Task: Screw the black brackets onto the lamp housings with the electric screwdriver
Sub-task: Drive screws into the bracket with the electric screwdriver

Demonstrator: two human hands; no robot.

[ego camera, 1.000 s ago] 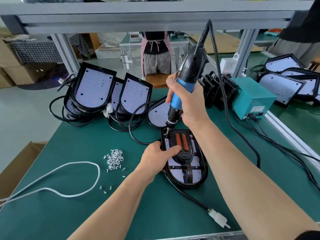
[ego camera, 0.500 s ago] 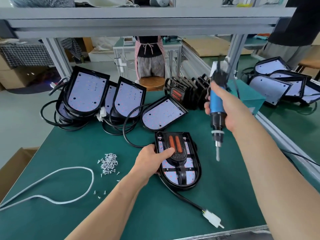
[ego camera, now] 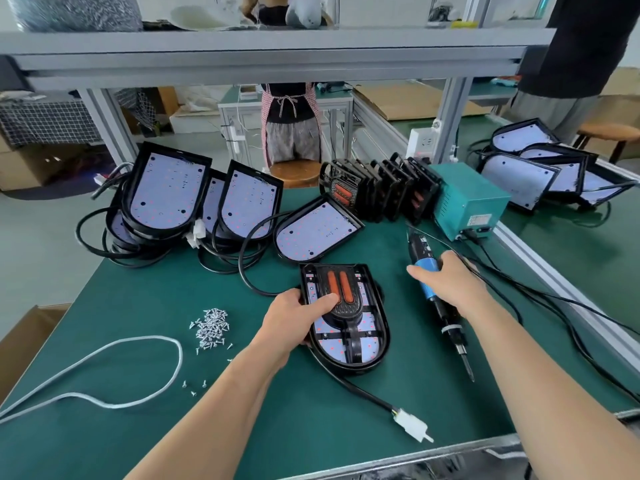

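Head view: the electric screwdriver (ego camera: 448,322), being gripped in the curled right hand (ego camera: 450,282), is being lowered away to the worktop (ego camera: 311,427); left of it, the lamp housing (ego camera: 367,348) and black bracket (ego camera: 348,310) are being gripped by the left hand (ego camera: 291,320), so this screw seems finished.

Bright, even daylight, soft shadows, sharp centre, wide-angle bowing at the edges.
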